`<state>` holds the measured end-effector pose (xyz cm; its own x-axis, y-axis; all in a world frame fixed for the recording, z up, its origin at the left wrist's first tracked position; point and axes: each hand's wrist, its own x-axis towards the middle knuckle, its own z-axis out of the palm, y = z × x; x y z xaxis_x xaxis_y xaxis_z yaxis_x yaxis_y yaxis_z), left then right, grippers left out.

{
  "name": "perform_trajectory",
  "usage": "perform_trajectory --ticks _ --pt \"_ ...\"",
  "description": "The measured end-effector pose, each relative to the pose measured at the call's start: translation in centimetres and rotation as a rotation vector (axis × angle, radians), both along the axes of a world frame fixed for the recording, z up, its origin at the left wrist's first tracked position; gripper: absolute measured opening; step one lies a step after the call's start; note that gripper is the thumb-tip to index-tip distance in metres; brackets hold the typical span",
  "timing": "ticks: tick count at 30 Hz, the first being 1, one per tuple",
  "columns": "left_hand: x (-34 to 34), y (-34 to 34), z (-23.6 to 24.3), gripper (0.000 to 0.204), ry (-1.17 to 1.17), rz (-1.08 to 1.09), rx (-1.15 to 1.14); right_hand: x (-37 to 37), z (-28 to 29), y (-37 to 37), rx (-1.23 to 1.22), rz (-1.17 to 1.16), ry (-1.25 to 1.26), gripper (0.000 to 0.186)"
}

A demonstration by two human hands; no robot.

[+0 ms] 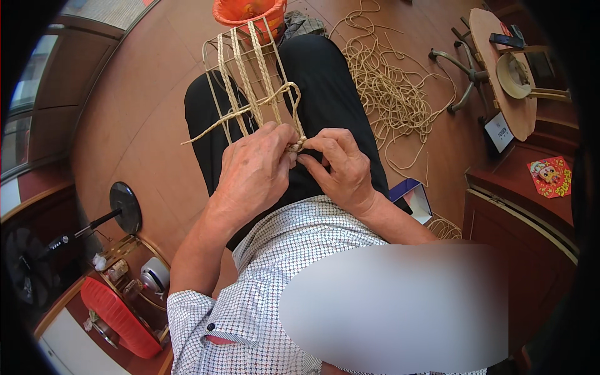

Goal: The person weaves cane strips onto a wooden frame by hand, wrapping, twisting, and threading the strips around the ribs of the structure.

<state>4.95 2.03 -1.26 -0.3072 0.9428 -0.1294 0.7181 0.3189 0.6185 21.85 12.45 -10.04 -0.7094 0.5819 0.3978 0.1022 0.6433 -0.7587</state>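
Note:
A metal wire frame [213, 84] rests on my lap between the knees. Lengths of braided straw cord [240, 65] run along it, and another piece crosses them with a loose end sticking out to the left. My left hand [257, 161] is closed around the frame's near end, its fingers bunched at a small knot of cord [295, 146]. From the other side, my right hand [345, 167] pinches the cord at that same knot with thumb and forefinger. My left fingertips are partly hidden behind the hand.
A big tangled heap of cord [394, 87] lies on the floor at right. Beyond my knees stands an orange bucket [247, 11]. A purple-and-white box [412, 199] sits by my right thigh. Further right is a wooden stool top [490, 56]; at left, a black fan [126, 207] and red tray [115, 319].

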Motion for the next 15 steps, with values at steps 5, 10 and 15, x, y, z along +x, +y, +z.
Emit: perform_trajectory --ticks 5,10,15 --pt "-0.4 0.1 0.1 0.019 -0.012 0.003 -0.015 -0.5 -0.1 0.0 0.024 -0.011 0.019 0.03" --pt "-0.2 0.0 0.0 0.019 -0.022 0.003 0.019 -1.1 0.1 0.3 0.094 -0.01 0.062 0.023" --pt "0.2 -0.2 -0.2 0.02 -0.021 -0.003 0.048 -0.9 0.5 0.3 0.059 0.009 0.011 0.021"
